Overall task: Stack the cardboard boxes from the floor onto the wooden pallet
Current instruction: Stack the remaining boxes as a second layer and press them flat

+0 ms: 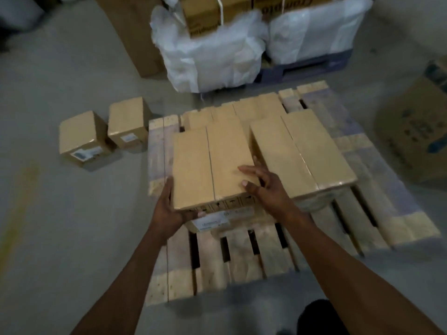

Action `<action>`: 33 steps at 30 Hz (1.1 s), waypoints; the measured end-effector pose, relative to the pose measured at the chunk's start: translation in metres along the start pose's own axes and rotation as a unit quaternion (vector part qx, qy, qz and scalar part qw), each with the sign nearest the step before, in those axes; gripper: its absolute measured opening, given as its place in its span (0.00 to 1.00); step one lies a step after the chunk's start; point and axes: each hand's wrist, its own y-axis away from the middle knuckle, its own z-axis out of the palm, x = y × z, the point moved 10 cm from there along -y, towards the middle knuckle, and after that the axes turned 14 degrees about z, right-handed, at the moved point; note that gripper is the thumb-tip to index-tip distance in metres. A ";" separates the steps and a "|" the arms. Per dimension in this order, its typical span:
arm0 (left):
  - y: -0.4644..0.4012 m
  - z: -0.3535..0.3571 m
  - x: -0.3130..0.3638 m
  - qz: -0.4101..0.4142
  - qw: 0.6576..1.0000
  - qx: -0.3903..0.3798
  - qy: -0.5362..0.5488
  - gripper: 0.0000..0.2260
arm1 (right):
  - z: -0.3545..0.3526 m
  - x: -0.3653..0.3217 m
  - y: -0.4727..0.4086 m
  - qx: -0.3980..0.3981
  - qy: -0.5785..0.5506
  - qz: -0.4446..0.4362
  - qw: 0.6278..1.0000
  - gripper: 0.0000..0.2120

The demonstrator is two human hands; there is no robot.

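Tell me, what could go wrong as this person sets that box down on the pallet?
The right hand has fingers between the held box and the neighbouring box; they could get pinched if the gap closes. The held box seems to sit on a lower box whose label pokes out in front, so a poorly aligned stack might lean. The wooden pallet has open gaps between slats, where a box corner could catch.

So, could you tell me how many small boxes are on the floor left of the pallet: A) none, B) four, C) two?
C: two small boxes stand side by side on the floor left of the pallet, while both hands hold a box over it.
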 end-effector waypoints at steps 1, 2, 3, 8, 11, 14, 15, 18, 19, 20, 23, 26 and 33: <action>0.000 0.006 -0.015 0.016 1.000 0.011 -0.002 0.63 | 0.003 0.010 -0.004 -0.002 0.009 -0.025 1.000 0.16; 0.003 0.011 -0.032 0.029 0.999 0.019 -0.005 0.64 | 0.005 0.024 -0.006 -0.008 0.012 -0.033 0.999 0.14; 0.007 0.018 -0.046 0.051 0.998 0.034 -0.005 0.64 | 0.011 0.036 -0.009 -0.016 0.022 -0.050 0.998 0.14; 0.023 0.044 -0.074 0.163 0.982 0.090 0.028 0.63 | 0.019 0.071 -0.004 0.050 0.135 -0.140 0.980 0.14; 0.037 0.054 -0.083 0.182 0.971 0.129 0.092 0.58 | 0.001 0.070 0.030 0.187 0.107 -0.229 0.949 0.12; 0.062 0.066 -0.093 0.165 0.969 0.138 0.120 0.45 | -0.003 0.084 0.065 0.254 0.103 -0.215 0.938 0.17; 0.072 0.069 -0.101 0.152 0.970 0.144 0.127 0.43 | -0.002 0.098 0.071 0.254 0.108 -0.178 0.945 0.20; 0.079 0.073 -0.121 0.135 0.971 0.153 0.127 0.43 | -0.007 0.139 0.068 0.211 0.107 -0.051 0.970 0.23; 0.077 0.074 -0.133 0.123 0.972 0.156 0.125 0.45 | -0.005 0.155 0.060 0.184 0.132 -0.007 0.974 0.19; 0.074 0.077 -0.145 0.123 0.973 0.156 0.119 0.46 | 0.000 0.175 0.052 0.150 0.169 0.032 0.974 0.15; 0.064 0.087 -0.167 0.138 0.977 0.145 0.080 0.42 | 0.018 0.224 0.039 0.052 0.240 0.107 0.963 0.21; 0.062 0.090 -0.174 0.129 0.978 0.155 0.060 0.40 | 0.027 0.218 0.043 0.018 0.223 0.103 0.969 0.26; 0.052 0.109 -0.189 0.117 0.984 0.106 0.081 0.35 | 0.025 0.214 0.043 0.053 0.061 0.127 0.989 0.29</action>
